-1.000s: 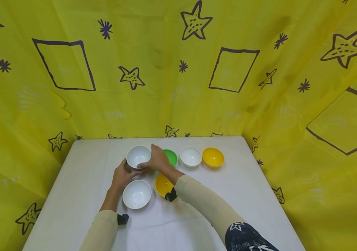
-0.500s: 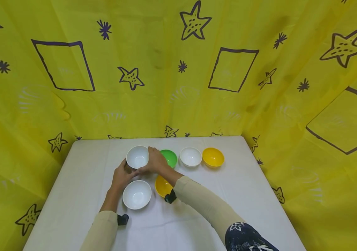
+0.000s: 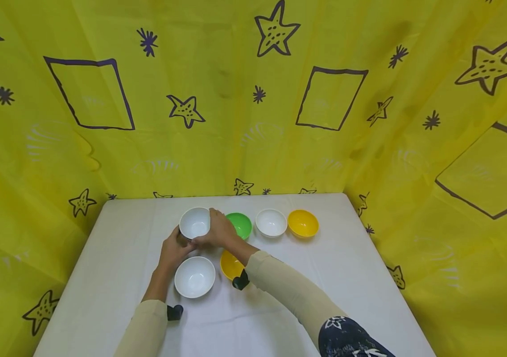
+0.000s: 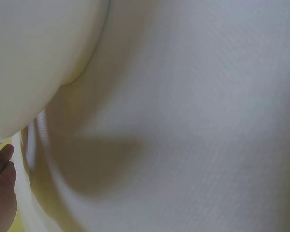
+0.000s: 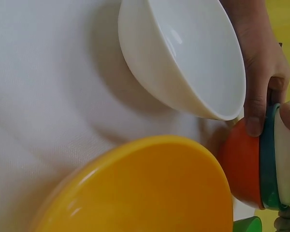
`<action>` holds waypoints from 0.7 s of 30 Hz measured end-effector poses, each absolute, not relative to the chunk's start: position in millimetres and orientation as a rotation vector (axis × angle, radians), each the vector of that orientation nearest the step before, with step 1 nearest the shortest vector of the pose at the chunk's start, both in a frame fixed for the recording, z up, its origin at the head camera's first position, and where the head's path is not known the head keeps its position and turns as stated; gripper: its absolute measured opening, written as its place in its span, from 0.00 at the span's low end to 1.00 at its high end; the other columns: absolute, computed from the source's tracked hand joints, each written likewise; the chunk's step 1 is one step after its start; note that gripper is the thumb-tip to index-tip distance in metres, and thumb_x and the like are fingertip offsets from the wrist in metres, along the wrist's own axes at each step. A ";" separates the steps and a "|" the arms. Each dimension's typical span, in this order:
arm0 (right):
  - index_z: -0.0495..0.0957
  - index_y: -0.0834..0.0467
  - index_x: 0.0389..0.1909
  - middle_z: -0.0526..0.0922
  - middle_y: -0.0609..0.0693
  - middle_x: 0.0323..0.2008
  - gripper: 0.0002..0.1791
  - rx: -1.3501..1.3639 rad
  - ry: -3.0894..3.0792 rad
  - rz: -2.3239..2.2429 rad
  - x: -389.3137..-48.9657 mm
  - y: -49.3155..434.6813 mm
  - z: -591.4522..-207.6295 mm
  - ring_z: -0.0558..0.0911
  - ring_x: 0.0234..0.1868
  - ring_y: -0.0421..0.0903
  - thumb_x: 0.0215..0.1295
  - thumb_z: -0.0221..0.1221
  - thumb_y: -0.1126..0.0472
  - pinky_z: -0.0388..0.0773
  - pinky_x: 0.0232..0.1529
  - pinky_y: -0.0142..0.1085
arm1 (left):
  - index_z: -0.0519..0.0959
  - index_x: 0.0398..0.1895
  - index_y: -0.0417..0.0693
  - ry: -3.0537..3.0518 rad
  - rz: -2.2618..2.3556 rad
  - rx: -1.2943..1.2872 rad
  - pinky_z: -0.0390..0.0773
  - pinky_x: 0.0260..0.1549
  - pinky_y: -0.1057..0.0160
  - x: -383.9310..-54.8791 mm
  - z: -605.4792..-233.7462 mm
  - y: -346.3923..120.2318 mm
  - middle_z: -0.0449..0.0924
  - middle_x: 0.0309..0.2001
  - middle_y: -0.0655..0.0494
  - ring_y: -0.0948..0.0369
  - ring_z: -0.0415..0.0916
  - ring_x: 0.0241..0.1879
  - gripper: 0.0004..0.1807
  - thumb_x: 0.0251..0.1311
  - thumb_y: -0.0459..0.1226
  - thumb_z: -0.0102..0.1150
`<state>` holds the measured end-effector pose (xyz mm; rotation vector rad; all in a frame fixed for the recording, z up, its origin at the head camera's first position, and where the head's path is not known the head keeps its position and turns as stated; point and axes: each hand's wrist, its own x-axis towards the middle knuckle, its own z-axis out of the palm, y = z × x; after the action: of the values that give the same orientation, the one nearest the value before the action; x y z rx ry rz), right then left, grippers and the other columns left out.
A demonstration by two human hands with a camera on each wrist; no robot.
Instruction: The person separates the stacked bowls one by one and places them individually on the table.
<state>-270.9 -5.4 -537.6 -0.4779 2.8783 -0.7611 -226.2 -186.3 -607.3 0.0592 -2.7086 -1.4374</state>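
Observation:
In the head view a white bowl tops a stack at the back left. The right wrist view shows a teal bowl beneath it and an orange bowl at the bottom. My left hand grips the orange bowl from the near left, its thumb against the wall. With thumb and fingers, my right hand holds the stack's right side at the top white bowl. A second white bowl stands just in front of the hands. Beside it, a yellow bowl is partly hidden by my right arm.
Right of the stack a green bowl, another white bowl and another yellow bowl stand in a row. They rest on a table with a white cloth. A yellow patterned curtain encloses the back and sides.
My right hand has shifted slightly left, and its thumb has moved from inside the top white bowl down to its near outer side. The left hand and the other bowls look unmoved.

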 end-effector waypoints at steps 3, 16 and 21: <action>0.64 0.60 0.74 0.79 0.53 0.60 0.60 -0.466 2.870 -0.793 -270.9 -5.2 -536.6 0.80 0.55 0.48 0.48 0.79 0.33 0.84 0.55 0.37 | 0.59 0.79 0.32 -2.707 -1.447 0.061 0.56 0.77 0.37 -226.9 -608.0 -186.7 0.64 0.75 0.30 0.35 0.57 0.76 0.48 0.60 0.39 0.73; 0.68 0.59 0.69 0.81 0.53 0.56 0.54 -0.446 2.878 -0.981 -265.4 -2.2 -519.2 0.82 0.52 0.49 0.48 0.80 0.36 0.85 0.50 0.37 | 0.57 0.81 0.36 -2.739 -1.477 0.098 0.54 0.77 0.38 -227.2 -607.3 -187.0 0.61 0.77 0.33 0.37 0.55 0.78 0.53 0.60 0.45 0.78; 0.69 0.58 0.68 0.81 0.53 0.55 0.53 -0.459 2.873 -1.029 -258.8 2.2 -508.0 0.82 0.52 0.49 0.48 0.81 0.37 0.85 0.50 0.37 | 0.58 0.81 0.35 -2.724 -1.488 0.083 0.54 0.77 0.37 -227.8 -607.6 -187.3 0.62 0.77 0.32 0.36 0.55 0.78 0.52 0.60 0.44 0.77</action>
<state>-258.8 2.2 -508.0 -0.4586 2.8727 -1.0286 -227.8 -187.3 -607.6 0.0829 -2.7241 -1.4884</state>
